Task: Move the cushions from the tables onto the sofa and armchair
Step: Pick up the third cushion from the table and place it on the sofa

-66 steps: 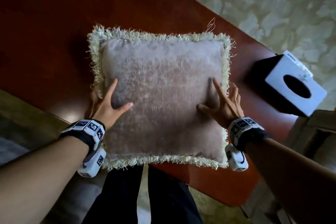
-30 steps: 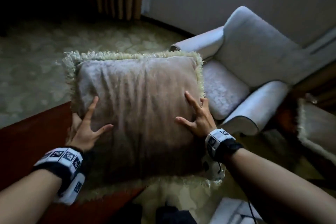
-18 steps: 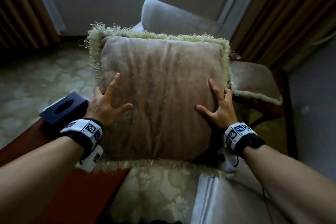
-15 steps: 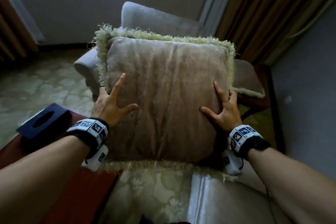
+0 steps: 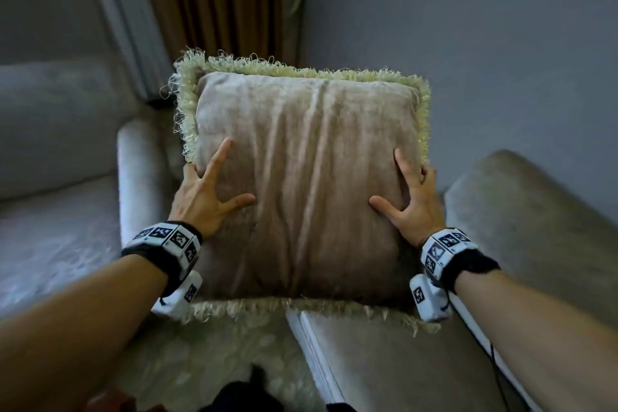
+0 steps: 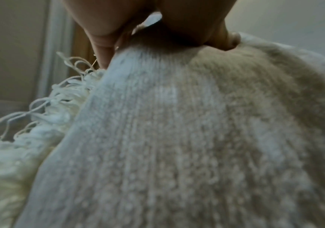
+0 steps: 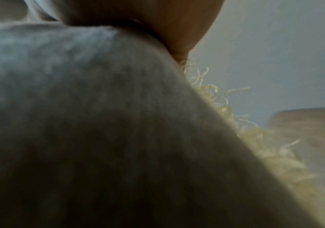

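A square beige velvet cushion with a pale green fringe hangs upright in the air in front of me. My left hand grips its left edge, thumb and forefinger spread on the front, the other fingers behind. On the right edge my right hand holds it the same way. The cushion is between a grey armchair at the left and a beige sofa at the right. Both wrist views are filled by the cushion, with fingers curled over its edge.
A brown curtain and a grey wall stand behind the cushion. The armchair's right armrest is close to the cushion's left side. Patterned carpet lies below. A corner of the red table shows at the bottom left.
The cushion came up off the red table in both hands and swung round to the right. The table and tissue box left the view; the armchair slid left and the sofa came in.
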`<state>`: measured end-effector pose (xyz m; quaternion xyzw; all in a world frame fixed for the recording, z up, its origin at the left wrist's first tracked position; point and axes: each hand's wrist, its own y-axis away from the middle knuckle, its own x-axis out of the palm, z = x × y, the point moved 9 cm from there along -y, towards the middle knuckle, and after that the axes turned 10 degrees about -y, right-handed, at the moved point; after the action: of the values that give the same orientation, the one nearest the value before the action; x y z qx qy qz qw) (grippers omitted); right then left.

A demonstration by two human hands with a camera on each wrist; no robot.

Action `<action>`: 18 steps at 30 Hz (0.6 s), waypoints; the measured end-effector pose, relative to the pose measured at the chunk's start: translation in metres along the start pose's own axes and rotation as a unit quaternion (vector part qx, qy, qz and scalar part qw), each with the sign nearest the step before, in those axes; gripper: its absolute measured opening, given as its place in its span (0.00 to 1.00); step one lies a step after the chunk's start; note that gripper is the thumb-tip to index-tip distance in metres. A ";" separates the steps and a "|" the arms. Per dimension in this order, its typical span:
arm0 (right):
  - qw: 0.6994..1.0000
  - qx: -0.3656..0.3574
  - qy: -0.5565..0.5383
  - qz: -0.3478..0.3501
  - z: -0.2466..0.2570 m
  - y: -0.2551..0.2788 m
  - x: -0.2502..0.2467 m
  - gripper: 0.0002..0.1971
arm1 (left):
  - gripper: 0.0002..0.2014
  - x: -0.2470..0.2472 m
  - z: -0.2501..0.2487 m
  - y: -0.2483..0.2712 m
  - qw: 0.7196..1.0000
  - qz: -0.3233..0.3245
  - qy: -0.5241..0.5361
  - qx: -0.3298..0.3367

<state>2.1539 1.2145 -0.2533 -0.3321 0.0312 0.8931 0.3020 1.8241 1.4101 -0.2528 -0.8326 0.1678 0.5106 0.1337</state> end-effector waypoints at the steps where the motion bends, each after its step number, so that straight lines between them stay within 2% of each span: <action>1: 0.999 0.023 0.004 -0.023 -0.012 0.004 -0.013 0.51 | 0.51 0.012 -0.017 -0.018 1.000 0.019 -0.003 0.023; 5: 0.987 0.113 0.011 -0.118 -0.055 0.037 -0.056 0.52 | 0.52 0.066 -0.089 -0.073 0.987 0.097 -0.009 0.130; 9: 0.955 0.209 0.015 -0.208 -0.097 0.097 -0.086 0.52 | 0.54 0.129 -0.162 -0.094 0.962 0.170 0.010 0.215; 13: 0.912 0.297 0.035 -0.280 -0.134 0.172 -0.109 0.53 | 0.57 0.192 -0.235 -0.077 0.929 0.227 0.031 0.291; 18: 0.863 0.371 0.027 -0.341 -0.185 0.245 -0.134 0.55 | 0.61 0.271 -0.313 -0.036 0.887 0.295 0.028 0.353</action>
<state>2.2034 0.8980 -0.3510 -0.2091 0.2530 0.6473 0.6879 2.2060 1.2811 -0.3550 -0.6562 0.5786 0.4104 0.2574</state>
